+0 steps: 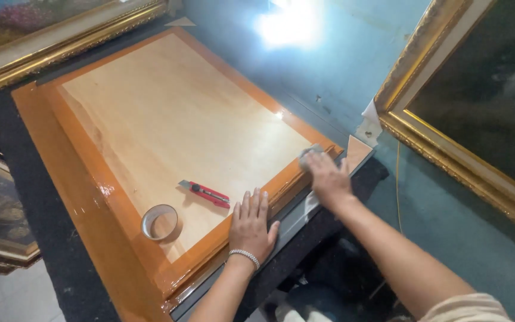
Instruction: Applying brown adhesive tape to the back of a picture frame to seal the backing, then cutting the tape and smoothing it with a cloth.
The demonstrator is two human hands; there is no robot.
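Pressure should be kept even and strokes run along the glossy orange wooden frame (96,197) while the small grey cloth pad (311,154) is worked at its corner. The pad is gripped under the curled fingers (320,167) of the right hand (327,177). The left hand (250,226) is laid flat, fingers spread, holding nothing, on the frame's near rail.

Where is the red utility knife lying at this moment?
In the head view, the red utility knife lies on the pale wooden panel, between the roll of tape and the left hand, which rests flat on the orange frame.
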